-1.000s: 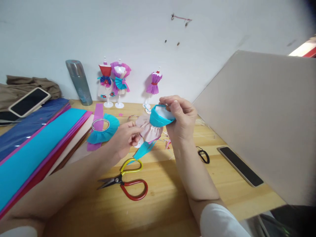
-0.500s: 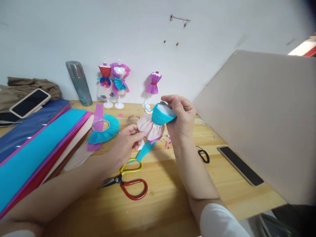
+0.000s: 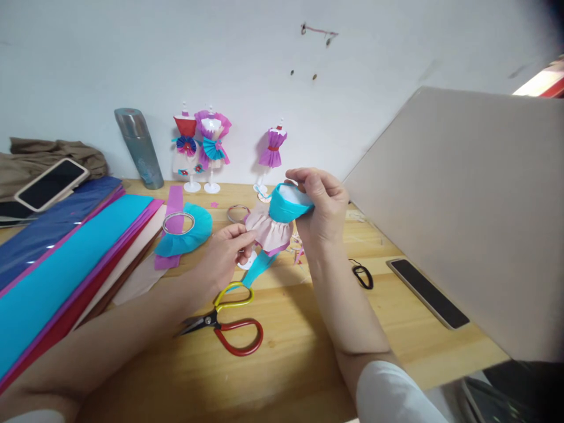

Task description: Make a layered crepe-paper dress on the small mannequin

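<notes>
A miniature dress form leans over the table, wearing a turquoise crepe-paper bodice (image 3: 285, 207) and a ruffled pale pink paper skirt (image 3: 269, 234) with a purple layer showing beneath. My right hand (image 3: 325, 208) is closed around its upper end, thumb and fingers by the top edge of the bodice. At the skirt's left edge, the fingers of my left hand (image 3: 225, 251) are pinched together on the paper. Under the skirt, part of a white round base (image 3: 247, 261) shows beside a turquoise paper strip (image 3: 259, 269). Scissors (image 3: 214, 319) with yellow and red handles lie below my left hand.
Folded crepe paper (image 3: 74, 264) fills the left side. A tape roll (image 3: 178, 223) lies on a turquoise paper fan (image 3: 200, 229). Several dressed miniature forms (image 3: 187, 155) and a bottle (image 3: 141, 150) stand along the wall. A phone (image 3: 427, 292) and black hair tie (image 3: 362, 276) lie right.
The fingers of my left hand have shifted slightly left along the skirt's edge. My right hand keeps its hold, and the camera view has moved a little.
</notes>
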`<state>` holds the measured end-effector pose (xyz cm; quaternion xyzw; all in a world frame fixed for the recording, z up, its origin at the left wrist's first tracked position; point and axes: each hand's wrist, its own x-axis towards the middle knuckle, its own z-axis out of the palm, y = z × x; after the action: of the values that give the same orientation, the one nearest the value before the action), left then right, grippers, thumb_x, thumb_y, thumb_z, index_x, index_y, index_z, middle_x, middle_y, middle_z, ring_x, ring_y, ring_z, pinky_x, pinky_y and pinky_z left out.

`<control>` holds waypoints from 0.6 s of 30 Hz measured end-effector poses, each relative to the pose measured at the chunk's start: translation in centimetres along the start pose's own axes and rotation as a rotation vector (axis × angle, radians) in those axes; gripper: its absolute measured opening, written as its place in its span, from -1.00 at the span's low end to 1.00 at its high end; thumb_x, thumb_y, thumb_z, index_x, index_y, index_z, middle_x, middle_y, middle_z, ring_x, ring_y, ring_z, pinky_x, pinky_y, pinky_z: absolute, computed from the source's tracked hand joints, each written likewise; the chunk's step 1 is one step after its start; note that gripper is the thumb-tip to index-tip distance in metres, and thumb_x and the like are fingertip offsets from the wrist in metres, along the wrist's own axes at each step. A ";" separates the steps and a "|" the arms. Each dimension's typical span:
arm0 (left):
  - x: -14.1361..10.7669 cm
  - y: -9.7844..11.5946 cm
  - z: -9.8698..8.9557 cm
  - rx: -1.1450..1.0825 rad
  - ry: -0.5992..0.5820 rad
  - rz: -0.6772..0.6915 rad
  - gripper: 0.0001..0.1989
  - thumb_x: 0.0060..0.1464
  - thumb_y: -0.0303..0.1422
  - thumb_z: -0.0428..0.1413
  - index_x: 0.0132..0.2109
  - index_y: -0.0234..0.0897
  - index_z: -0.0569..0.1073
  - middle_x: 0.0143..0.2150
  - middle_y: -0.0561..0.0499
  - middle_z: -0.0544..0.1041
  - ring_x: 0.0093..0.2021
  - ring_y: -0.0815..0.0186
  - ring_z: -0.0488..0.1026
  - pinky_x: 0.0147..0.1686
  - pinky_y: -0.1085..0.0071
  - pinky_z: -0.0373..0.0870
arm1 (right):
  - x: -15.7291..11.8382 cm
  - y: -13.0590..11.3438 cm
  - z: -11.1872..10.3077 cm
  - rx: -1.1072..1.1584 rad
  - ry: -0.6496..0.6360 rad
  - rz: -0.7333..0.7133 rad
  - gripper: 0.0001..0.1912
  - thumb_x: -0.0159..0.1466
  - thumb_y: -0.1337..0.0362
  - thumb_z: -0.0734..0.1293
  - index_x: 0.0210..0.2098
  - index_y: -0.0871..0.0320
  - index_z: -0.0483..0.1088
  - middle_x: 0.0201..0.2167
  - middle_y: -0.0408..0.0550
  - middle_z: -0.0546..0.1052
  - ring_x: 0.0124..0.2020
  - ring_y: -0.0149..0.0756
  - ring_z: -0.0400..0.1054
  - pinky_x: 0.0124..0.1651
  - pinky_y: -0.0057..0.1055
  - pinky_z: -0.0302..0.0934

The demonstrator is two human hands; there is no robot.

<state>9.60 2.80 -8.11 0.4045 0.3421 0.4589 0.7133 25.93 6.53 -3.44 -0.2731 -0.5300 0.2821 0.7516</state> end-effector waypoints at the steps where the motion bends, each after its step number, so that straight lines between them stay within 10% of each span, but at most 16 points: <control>1: 0.0 -0.1 0.0 0.009 -0.004 0.001 -0.68 -0.08 -0.24 0.34 -0.49 -0.27 0.35 -0.60 0.13 0.34 -0.62 0.49 0.21 -0.60 0.52 0.08 | 0.0 0.0 0.0 -0.002 -0.001 0.001 -0.82 0.11 -0.06 0.55 -0.42 -0.16 0.64 -0.36 -0.18 0.65 -0.34 -0.22 0.48 -0.17 -0.15 0.45; 18: 0.6 0.4 -0.1 -0.086 0.019 -0.068 -0.76 0.07 -0.29 0.21 -0.47 -0.31 0.40 -0.51 0.03 0.41 -0.61 0.50 0.21 -0.64 0.55 0.05 | 0.0 0.0 0.1 0.030 0.052 0.012 -0.83 0.13 0.02 0.53 -0.43 -0.07 0.61 -0.37 -0.18 0.65 -0.33 -0.24 0.50 -0.15 -0.18 0.44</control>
<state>9.61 3.50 -7.82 0.3574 0.3424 0.4523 0.7419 25.87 6.56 -3.42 -0.2722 -0.5045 0.2874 0.7674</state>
